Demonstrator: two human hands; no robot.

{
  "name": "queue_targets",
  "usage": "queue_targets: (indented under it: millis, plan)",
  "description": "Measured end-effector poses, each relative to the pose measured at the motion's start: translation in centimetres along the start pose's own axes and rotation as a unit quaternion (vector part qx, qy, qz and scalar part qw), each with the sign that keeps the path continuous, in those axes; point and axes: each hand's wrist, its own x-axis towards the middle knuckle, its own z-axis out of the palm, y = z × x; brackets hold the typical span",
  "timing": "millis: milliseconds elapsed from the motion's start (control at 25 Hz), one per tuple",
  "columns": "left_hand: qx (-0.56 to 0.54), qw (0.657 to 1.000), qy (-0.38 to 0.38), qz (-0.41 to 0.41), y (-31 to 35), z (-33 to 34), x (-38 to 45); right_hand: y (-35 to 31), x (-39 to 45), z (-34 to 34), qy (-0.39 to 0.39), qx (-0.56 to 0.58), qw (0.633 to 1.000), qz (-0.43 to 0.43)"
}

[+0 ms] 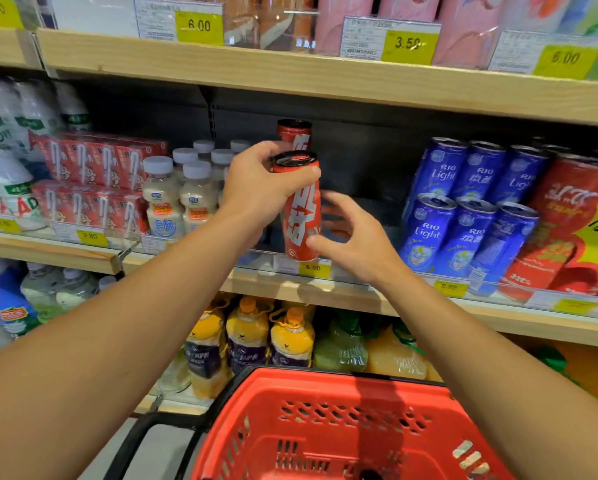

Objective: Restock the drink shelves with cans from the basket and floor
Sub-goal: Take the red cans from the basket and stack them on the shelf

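**Red can going into the middle-shelf gap**

While the left hand (259, 188) clamps the red can (301, 209) round its upper half, thumb across the front just under the rim, the right hand (356, 237) stands unclenched beside the can's lower end, fingertips at or nearly at it (contact unclear). Can tilted slightly, over the front lip of the middle shelf (325, 289). One matching can (294, 133) stands further back in the gap, blue cans (470, 209) to the right. Basket (342, 427) below shows no cans in its visible part; floor stock out of sight. Both forearms reach up and forward, converging.
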Motion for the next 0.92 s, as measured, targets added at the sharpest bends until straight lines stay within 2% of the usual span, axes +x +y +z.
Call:
queue_targets:
  millis: [80, 240, 520, 720, 920]
  plan:
    - [-0.008, 1.000, -0.011, 0.000, 0.1, 1.1, 0.4, -0.4, -0.6, -0.2, -0.004, 0.008, 1.000, -0.001]
    - [0.014, 0.998, -0.055, 0.004, 0.1, 2.5, 0.9, -0.7, -0.9, -0.3, 0.068, 0.021, 0.997, 0.012]
    - [0.140, 0.982, -0.098, 0.082, 0.5, 1.1, 1.2, -0.6, 0.6, -0.7, 0.122, -0.004, 0.992, 0.036]
    - [0.314, 0.937, -0.050, 0.145, 0.2, -2.2, 1.7, -0.7, 4.0, -0.5, 0.203, 0.015, 0.978, 0.051]
    - [0.479, 0.867, -0.035, 0.130, -1.3, -3.1, 2.5, -0.3, 7.8, -0.3, 0.175, -0.014, 0.981, 0.087]
